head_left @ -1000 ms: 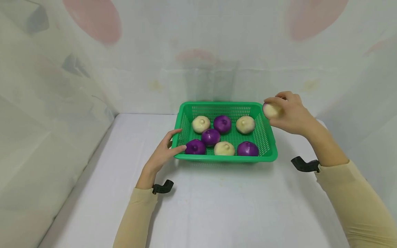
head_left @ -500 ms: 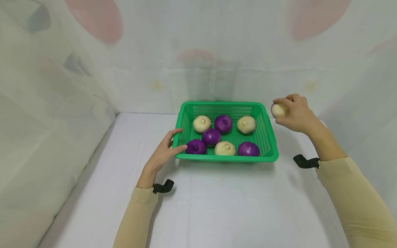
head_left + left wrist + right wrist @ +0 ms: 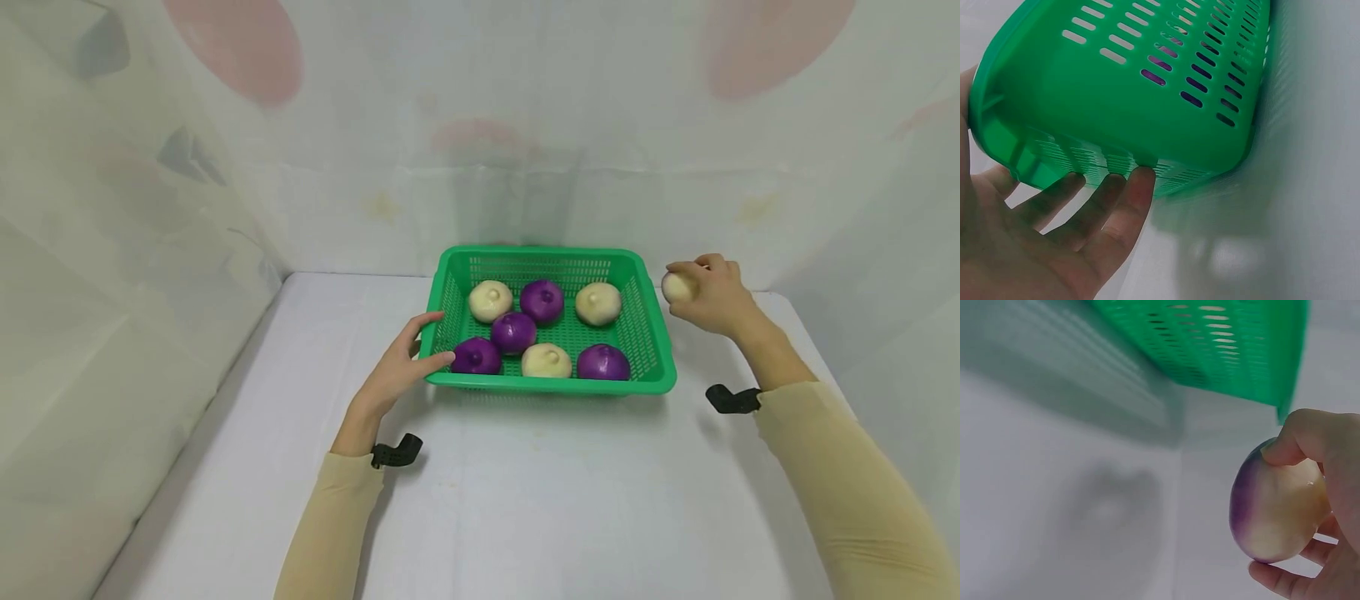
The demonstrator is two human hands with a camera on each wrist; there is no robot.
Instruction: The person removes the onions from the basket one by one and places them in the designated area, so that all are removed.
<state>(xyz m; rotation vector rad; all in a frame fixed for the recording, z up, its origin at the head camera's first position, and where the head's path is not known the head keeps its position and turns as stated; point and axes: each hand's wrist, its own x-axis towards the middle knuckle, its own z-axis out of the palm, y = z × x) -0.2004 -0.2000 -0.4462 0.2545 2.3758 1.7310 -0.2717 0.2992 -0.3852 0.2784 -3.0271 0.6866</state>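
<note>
- Near the back edge of the tabletop [image 3: 525, 500]: green basket [image 3: 555, 386], seven turnips [image 3: 513, 332] inside, four purple-topped, three pale-topped.
- Off basket's right edge, toward tabletop's back right corner: right hand [image 3: 714, 297], fingers and thumb curled round one turnip [image 3: 1277, 509], above tabletop, apart from basket.
- At basket's left edge: left hand [image 3: 392, 372], half open, thumb over rim, fingertips against outer wall.
</note>
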